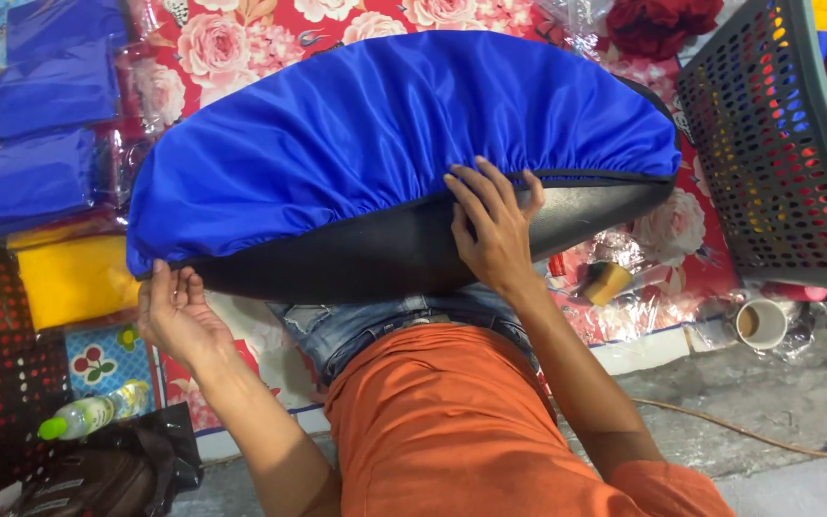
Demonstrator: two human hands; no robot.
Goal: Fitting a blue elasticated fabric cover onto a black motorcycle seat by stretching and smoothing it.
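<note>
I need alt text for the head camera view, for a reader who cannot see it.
A person's two hands fit a blue elastic cover over a black seat on their lap: left hand at its hem, right hand flat on the seat's side.

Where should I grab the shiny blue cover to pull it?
Probably best by the gathered elastic hem, pinched from below on the near side: there the blue cover ends in a loose, bunched edge over the black seat. The left hand already pinches that edge.
</note>
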